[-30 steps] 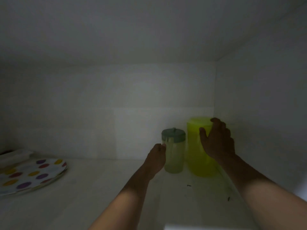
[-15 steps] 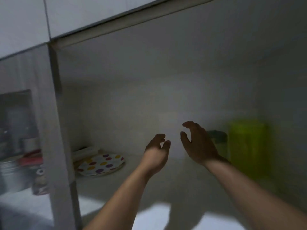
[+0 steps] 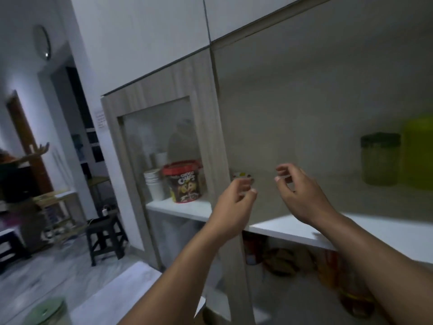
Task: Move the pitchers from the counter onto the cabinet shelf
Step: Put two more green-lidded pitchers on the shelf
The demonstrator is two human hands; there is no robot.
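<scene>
Two pitchers stand upright side by side at the back right of the cabinet shelf (image 3: 386, 233): a clear one with a dark green lid (image 3: 379, 161) and a taller yellow-green one (image 3: 419, 151) to its right, cut by the frame edge. My left hand (image 3: 234, 202) and my right hand (image 3: 297, 191) hover in front of the shelf's front edge, well left of the pitchers, fingers loosely curled and holding nothing. A green-lidded container (image 3: 46, 311) shows blurred at the bottom left, on a white counter (image 3: 121, 292).
A wooden post (image 3: 222, 160) divides the open shelf from a glass-fronted door (image 3: 164, 160) on the left, behind which sit a chocolate cereal tub (image 3: 184, 181) and stacked white cups (image 3: 153, 184). Food packets lie on the lower shelf. A dark stool (image 3: 105, 235) stands on the floor.
Both hands let go of the pitchers and pulled back out of the shelf. The view swung left and backed away, so the pitchers now sit at the far right.
</scene>
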